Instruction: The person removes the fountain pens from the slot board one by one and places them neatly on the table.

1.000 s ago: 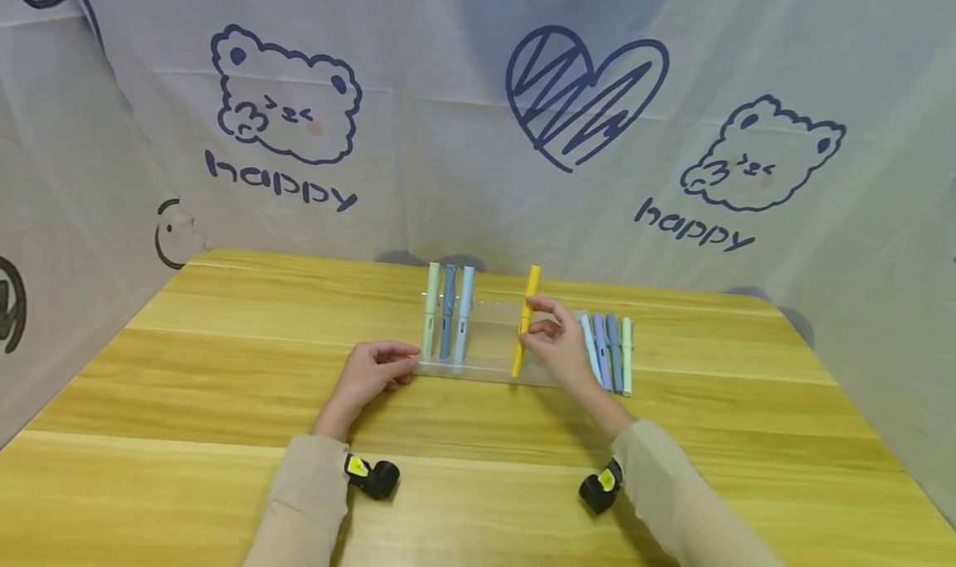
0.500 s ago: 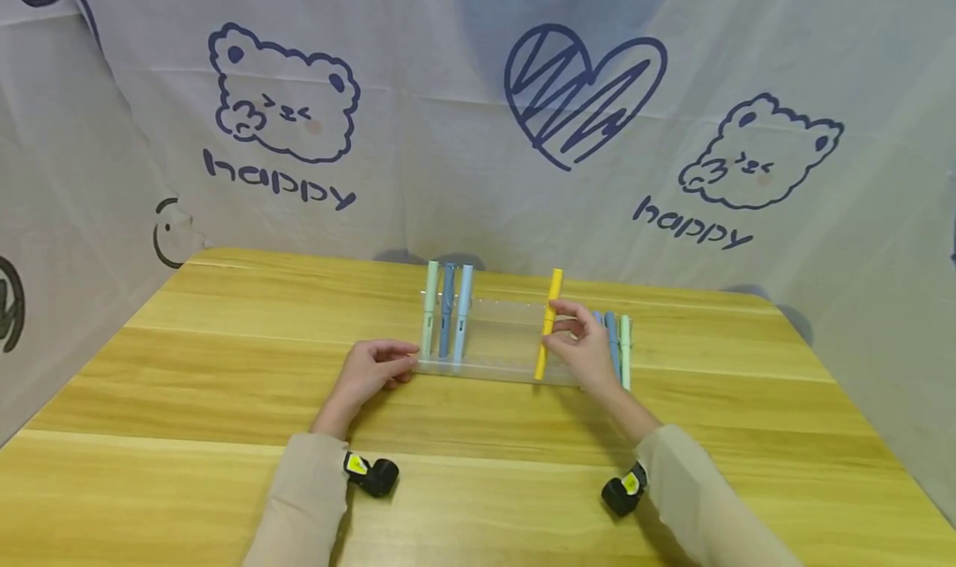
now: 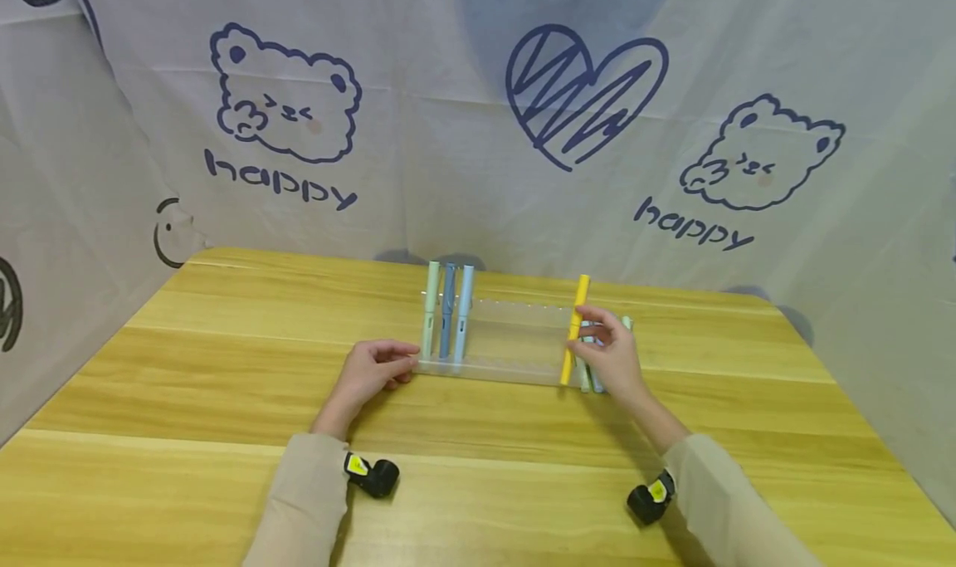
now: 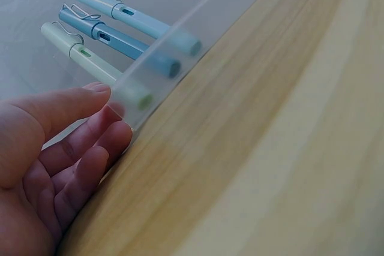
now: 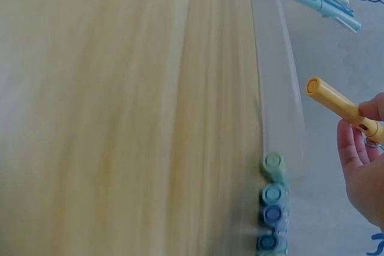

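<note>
A clear plastic pen stand stands on the table. Its left end carries a pale green pen, a darker blue pen and a light blue pen, leaning side by side. My left hand pinches the stand's left front corner between thumb and fingers, close to the green pen in the left wrist view. Over the stand's right end, my right hand holds a yellow pen near-upright between thumb and fingertips. In the right wrist view the yellow pen is apart from the stand's front lip.
Several pens lie just right of the stand, partly hidden by my right hand; their ends, such as a green pen's end, show in the right wrist view. Behind the wooden table hangs a printed cloth.
My right hand has moved to the right along the stand with the yellow pen, from right of its middle to its right end. My left hand has stayed at the left corner.
</note>
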Action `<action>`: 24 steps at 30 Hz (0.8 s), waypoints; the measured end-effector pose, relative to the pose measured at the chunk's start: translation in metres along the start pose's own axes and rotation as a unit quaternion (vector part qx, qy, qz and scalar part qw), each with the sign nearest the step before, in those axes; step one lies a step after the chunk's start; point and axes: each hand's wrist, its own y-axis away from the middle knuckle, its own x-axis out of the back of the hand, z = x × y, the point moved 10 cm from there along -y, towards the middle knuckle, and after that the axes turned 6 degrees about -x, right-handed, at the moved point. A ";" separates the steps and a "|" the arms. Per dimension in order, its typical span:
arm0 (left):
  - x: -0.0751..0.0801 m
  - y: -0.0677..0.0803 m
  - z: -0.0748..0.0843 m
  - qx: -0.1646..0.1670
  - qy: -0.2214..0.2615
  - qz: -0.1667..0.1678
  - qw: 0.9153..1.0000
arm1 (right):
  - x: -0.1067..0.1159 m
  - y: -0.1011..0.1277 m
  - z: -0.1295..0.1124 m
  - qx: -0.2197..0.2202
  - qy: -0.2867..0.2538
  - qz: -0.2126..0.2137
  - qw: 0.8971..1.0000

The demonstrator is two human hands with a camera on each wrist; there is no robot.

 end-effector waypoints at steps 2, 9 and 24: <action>0.000 0.000 0.000 0.001 0.000 0.000 1.000 | 0.005 0.001 0.001 -0.001 0.011 0.004 1.000; -0.001 0.000 0.001 0.005 0.003 -0.001 1.000 | 0.025 0.005 0.004 0.002 0.032 0.025 0.999; 0.000 0.000 -0.001 0.013 -0.001 0.004 1.000 | 0.064 0.002 0.012 -0.024 0.062 0.042 0.997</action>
